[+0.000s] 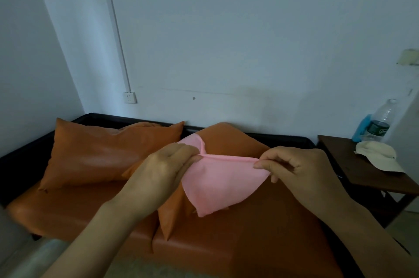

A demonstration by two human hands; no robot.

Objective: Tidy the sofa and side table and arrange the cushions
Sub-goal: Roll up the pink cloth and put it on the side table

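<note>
Both hands pinch the pink cloth (pixel 217 178) along its folded top edge: the left hand (pixel 163 164) closes thumb and fingers on the left end of the fold, the right hand (pixel 299 164) grips the right end between thumb and forefinger, and the fold runs taut and nearly level between them. Below that edge the cloth hangs as a soft, rounded flap tapering to a blunt corner, with a smaller flap rising behind the left hand's knuckles; the fabric looks thin, matte and smooth. It is held in the air above the sofa (pixel 249 243), in front of the right cushion (pixel 226 139), which leans against the sofa's dark back edge and shows a pointed lower corner under the cloth. Toward the sofa's left end, the left cushion (pixel 102 153) leans likewise, a plump rectangle with sharp corners and a slight sheen. Seat and cushions share the same orange, leather-like covering, creased in places, while the frame around the sofa is black. Just beside the sofa's right end stands the side table (pixel 353 164), with a dark brown wooden top. On it lie a cream cap (pixel 378 155), a clear plastic bottle (pixel 383 121) with a green label, and a blue object (pixel 361 128) partly hidden behind the bottle.
</note>
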